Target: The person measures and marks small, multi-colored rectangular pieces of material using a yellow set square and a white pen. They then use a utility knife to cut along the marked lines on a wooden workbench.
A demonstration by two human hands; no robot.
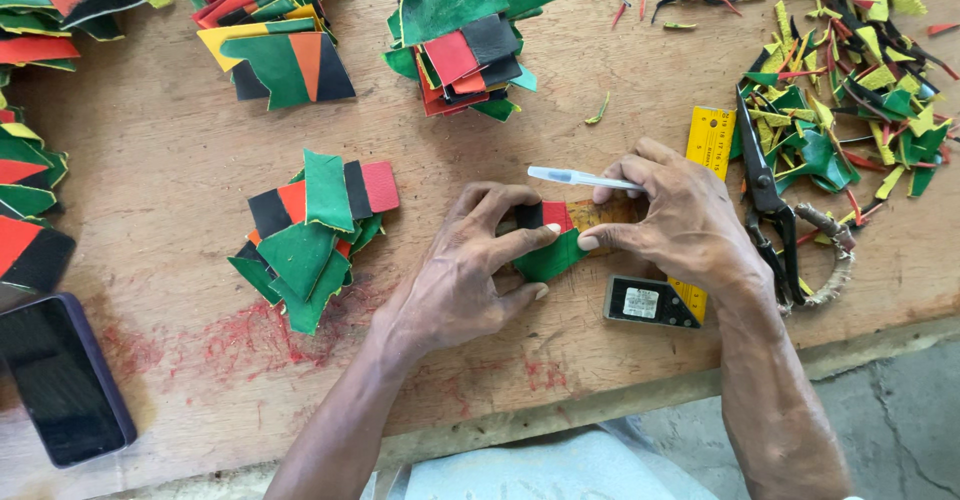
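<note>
Now my left hand (pixel 455 275) and right hand (pixel 680 215), which also grips a clear pen (pixel 580 177), pinch a small green, red and black leather patch (pixel 548 245) on the wooden surface (pixel 180 160), lining it up for marking.

A dark, blank phone screen (pixel 60 380) lies far left of my ruler (pixel 708 150); a small black square's white label (pixel 641 302) sits just below the ruler.

Both forearms are bare from elbow to wrist, with no sleeves, watch, bracelet or rings. The left hand (pixel 455 275) and right hand (pixel 680 215) wear no gloves, and the fingers (pixel 525 243) have short, pale nails. Below the fingers, light blue-grey cloth covers the person's lap (pixel 540 470).
</note>
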